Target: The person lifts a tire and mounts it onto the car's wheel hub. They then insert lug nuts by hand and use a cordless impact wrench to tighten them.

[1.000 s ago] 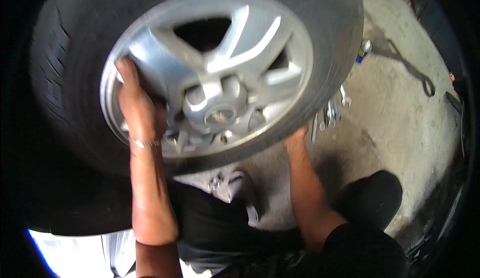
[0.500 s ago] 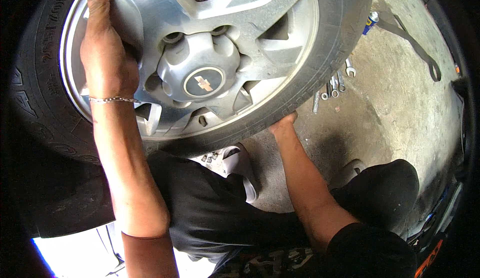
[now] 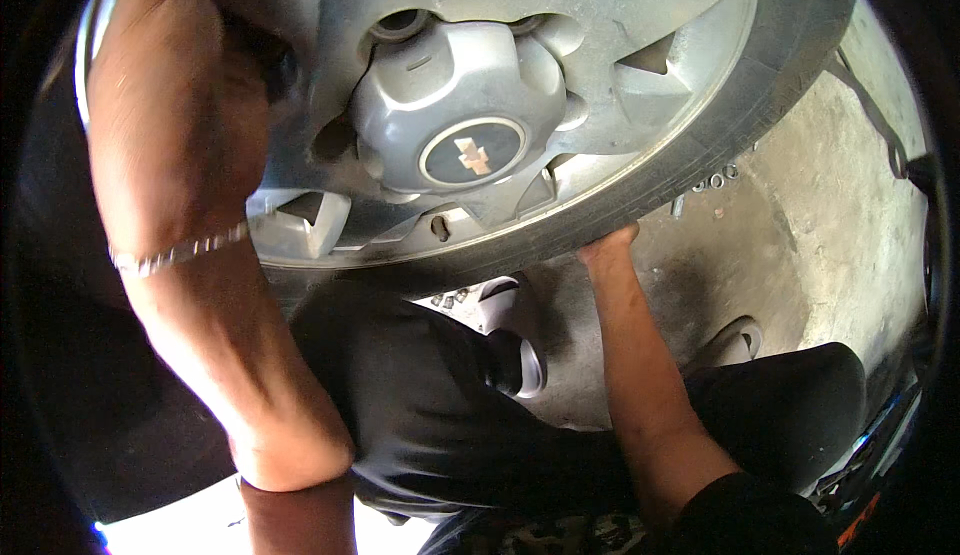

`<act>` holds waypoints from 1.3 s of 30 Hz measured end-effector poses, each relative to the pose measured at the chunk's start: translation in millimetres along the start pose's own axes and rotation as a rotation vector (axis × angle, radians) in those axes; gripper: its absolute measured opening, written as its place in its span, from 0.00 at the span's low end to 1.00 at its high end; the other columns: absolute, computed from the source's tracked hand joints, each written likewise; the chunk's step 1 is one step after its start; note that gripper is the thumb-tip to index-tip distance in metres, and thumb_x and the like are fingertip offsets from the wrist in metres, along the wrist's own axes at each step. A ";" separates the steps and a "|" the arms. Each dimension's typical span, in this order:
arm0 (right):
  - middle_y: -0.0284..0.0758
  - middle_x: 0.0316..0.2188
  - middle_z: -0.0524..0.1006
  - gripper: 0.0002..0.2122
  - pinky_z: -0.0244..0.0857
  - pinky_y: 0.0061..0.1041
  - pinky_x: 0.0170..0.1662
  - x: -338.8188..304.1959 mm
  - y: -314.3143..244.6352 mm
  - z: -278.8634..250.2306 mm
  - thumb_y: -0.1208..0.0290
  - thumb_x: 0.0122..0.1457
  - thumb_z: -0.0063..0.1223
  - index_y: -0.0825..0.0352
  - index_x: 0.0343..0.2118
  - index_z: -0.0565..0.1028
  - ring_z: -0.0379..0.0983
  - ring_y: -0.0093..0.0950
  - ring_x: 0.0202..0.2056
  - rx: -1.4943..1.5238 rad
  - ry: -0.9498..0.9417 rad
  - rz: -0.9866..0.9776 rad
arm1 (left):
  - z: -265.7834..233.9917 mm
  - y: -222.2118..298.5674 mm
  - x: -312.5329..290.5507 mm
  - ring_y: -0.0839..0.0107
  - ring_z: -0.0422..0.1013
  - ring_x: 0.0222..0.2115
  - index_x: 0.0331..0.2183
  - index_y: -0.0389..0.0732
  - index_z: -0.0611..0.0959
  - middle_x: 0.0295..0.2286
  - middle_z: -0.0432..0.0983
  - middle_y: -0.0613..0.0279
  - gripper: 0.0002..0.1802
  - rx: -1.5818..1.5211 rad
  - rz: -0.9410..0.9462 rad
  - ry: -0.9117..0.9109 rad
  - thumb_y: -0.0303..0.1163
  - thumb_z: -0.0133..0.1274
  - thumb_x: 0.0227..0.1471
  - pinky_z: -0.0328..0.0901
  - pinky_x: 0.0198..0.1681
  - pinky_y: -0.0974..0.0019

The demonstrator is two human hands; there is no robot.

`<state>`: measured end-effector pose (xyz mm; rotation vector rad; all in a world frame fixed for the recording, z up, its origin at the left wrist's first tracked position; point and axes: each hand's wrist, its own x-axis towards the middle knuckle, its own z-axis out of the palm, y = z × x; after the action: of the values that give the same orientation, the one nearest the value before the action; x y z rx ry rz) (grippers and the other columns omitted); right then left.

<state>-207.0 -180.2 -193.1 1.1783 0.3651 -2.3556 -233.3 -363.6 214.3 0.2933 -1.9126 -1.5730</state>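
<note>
A silver spoked wheel (image 3: 590,50) with a black tyre (image 3: 800,40) fills the upper part of the head view, tilted and close to me. In its middle sits a silver centre cap (image 3: 460,85) with a dark round badge. My left hand (image 3: 175,115) is closed on the wheel's left side, its fingers hooked into the gap beside a spoke. Those fingertips are hidden. From below, my right hand (image 3: 612,243) holds the tyre's lower edge, with most of its fingers out of sight underneath. A valve stem (image 3: 439,227) shows near the lower rim.
Several wrenches (image 3: 712,181) lie on the concrete floor (image 3: 800,225), partly covered by the tyre. Small metal nuts (image 3: 447,300) rest by my grey shoe (image 3: 502,300). My other shoe (image 3: 740,338) is further right. A dark strap (image 3: 872,105) runs along the floor at the right.
The wheel has come nearer and shifted right in view, both hands keeping hold of it. My left wrist is lower and further left. The tyre now covers a blue can and more of the wrenches.
</note>
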 end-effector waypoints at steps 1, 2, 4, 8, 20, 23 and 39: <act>0.43 0.63 0.68 0.32 0.65 0.52 0.62 -0.2 2.1 0.3 0.46 0.69 0.22 0.63 0.67 0.63 0.65 0.45 0.63 0.018 0.007 0.012 | -0.8 -3.4 -2.6 0.60 0.70 0.55 0.57 0.39 0.76 0.53 0.76 0.51 0.32 0.067 0.039 0.043 0.54 0.49 0.65 0.56 0.65 0.53; 0.42 0.63 0.68 0.32 0.66 0.52 0.61 0.3 4.1 -0.3 0.46 0.69 0.22 0.63 0.67 0.63 0.66 0.45 0.62 0.016 0.025 0.018 | -2.2 -7.7 -4.6 0.60 0.70 0.55 0.58 0.39 0.75 0.53 0.76 0.51 0.32 0.098 0.065 0.071 0.54 0.49 0.65 0.56 0.64 0.53; 0.43 0.63 0.68 0.32 0.66 0.52 0.60 2.8 7.9 -0.2 0.46 0.69 0.23 0.64 0.67 0.62 0.66 0.45 0.62 -0.028 0.043 -0.003 | -4.2 -12.7 -5.2 0.61 0.71 0.54 0.58 0.38 0.75 0.53 0.76 0.52 0.32 0.113 0.080 0.087 0.54 0.48 0.66 0.57 0.64 0.54; 0.43 0.64 0.66 0.33 0.65 0.53 0.61 13.2 11.4 0.8 0.45 0.69 0.23 0.65 0.67 0.60 0.66 0.45 0.62 -0.032 -0.045 -0.020 | 0.8 -8.3 -18.8 0.61 0.72 0.53 0.58 0.38 0.75 0.52 0.76 0.54 0.31 0.122 0.106 0.078 0.53 0.46 0.67 0.58 0.63 0.54; 0.42 0.68 0.60 0.34 0.53 0.51 0.68 39.6 39.7 -0.6 0.44 0.68 0.25 0.63 0.68 0.60 0.57 0.45 0.67 0.097 -0.129 -0.022 | 21.3 -4.4 -22.7 0.68 0.69 0.47 0.55 0.30 0.76 0.48 0.75 0.53 0.42 0.620 0.174 0.220 0.64 0.42 0.66 0.61 0.58 0.61; 0.40 0.68 0.62 0.36 0.52 0.51 0.68 50.5 59.7 -0.7 0.40 0.66 0.24 0.61 0.68 0.61 0.59 0.46 0.66 0.167 -0.165 0.021 | 24.7 -0.4 -32.7 0.73 0.62 0.31 0.31 0.33 0.77 0.26 0.69 0.64 0.36 0.667 0.170 0.168 0.59 0.37 0.69 0.61 0.38 0.63; 0.41 0.69 0.61 0.37 0.46 0.52 0.71 20.5 123.1 -11.0 0.40 0.65 0.21 0.60 0.67 0.64 0.55 0.46 0.69 0.163 -0.099 0.168 | 9.3 48.3 -32.3 0.67 0.73 0.41 0.46 0.27 0.80 0.39 0.80 0.53 0.25 0.383 0.038 -0.263 0.44 0.52 0.66 0.67 0.49 0.63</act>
<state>-145.4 -286.1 -219.1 1.1125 0.0389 -2.3198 -203.3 -326.1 248.4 0.2148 -2.4102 -1.2612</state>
